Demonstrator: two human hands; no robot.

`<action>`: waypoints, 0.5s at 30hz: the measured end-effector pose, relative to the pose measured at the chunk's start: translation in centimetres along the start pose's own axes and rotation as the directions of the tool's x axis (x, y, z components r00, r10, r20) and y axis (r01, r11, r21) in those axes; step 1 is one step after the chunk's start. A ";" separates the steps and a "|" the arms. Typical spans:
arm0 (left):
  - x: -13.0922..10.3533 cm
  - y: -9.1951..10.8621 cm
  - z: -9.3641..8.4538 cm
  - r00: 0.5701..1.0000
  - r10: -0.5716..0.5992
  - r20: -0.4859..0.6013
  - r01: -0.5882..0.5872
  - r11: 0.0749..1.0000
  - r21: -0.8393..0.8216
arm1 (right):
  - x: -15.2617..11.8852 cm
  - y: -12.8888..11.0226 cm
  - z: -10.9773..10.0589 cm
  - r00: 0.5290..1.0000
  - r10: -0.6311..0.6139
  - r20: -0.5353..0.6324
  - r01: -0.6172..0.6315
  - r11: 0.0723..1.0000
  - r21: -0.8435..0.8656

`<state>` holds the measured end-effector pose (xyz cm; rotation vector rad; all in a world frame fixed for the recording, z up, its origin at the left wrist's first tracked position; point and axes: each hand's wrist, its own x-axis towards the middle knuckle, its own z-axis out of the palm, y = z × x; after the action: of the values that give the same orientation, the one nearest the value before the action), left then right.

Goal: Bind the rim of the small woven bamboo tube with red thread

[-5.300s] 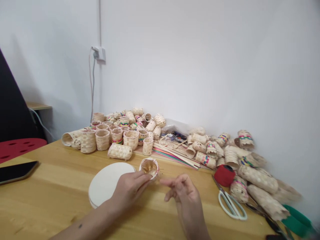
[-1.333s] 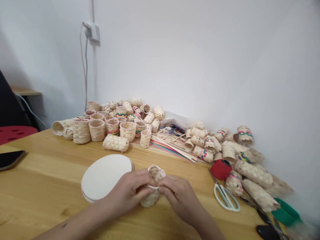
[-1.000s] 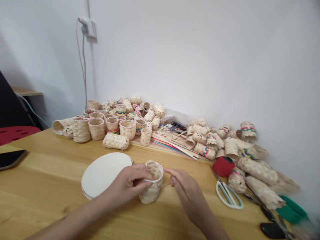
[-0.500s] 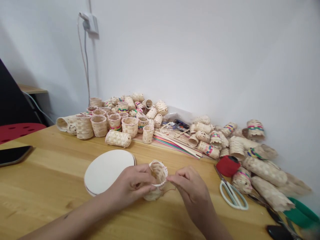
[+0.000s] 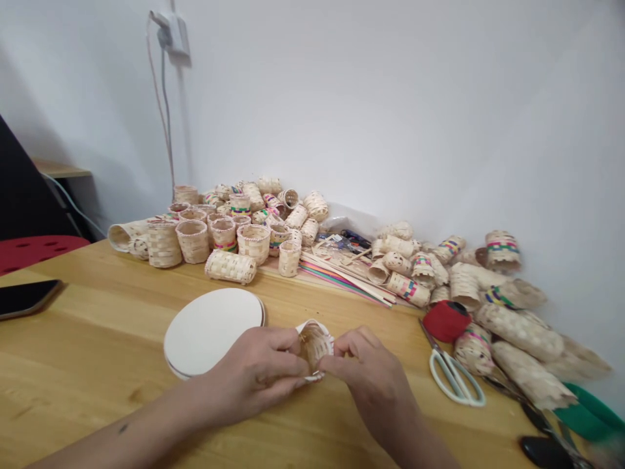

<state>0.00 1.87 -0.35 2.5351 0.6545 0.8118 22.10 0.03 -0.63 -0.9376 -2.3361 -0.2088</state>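
A small woven bamboo basket [image 5: 316, 345] sits in front of me, its mouth tilted toward me and its rim wrapped with pink-and-white stitching. My left hand [image 5: 268, 365] is closed around its left side, thumb below the rim. At the rim's right edge, the fingers of my right hand [image 5: 364, 361] are pinched together against the stitching. Whatever those fingertips hold is too small or hidden to name. Beside my left hand lies a stack of round white discs [image 5: 212, 332].
Several finished baskets [image 5: 193, 241] stand at the back left. More woven pieces [image 5: 517, 329] heap up on the right, near white-handled scissors [image 5: 456, 378] and a red spool [image 5: 445, 320]. Coloured strips [image 5: 346, 280] lie at the back. A phone [image 5: 27, 298] rests on the left.
The basket has tipped toward me and shifted slightly right. My right hand has closed in on its rim, and the loose reddish thread seen beside it before no longer shows.
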 end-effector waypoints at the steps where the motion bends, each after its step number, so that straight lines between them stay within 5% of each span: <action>1: 0.0 0.0 0.0 1.000 -0.002 -0.001 0.002 1.000 0.000 | 0.0 0.0 0.0 1.000 0.005 0.013 -0.005 1.000 0.003; 15: 0.1 -0.2 -0.1 1.000 0.025 0.011 -0.024 0.999 -0.026 | 0.5 -0.3 -0.5 0.999 -0.024 0.026 0.024 1.000 0.010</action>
<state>-0.02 2.09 -0.33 2.5272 0.6062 0.8080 21.87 -0.11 0.06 -0.9131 -2.3711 -0.1956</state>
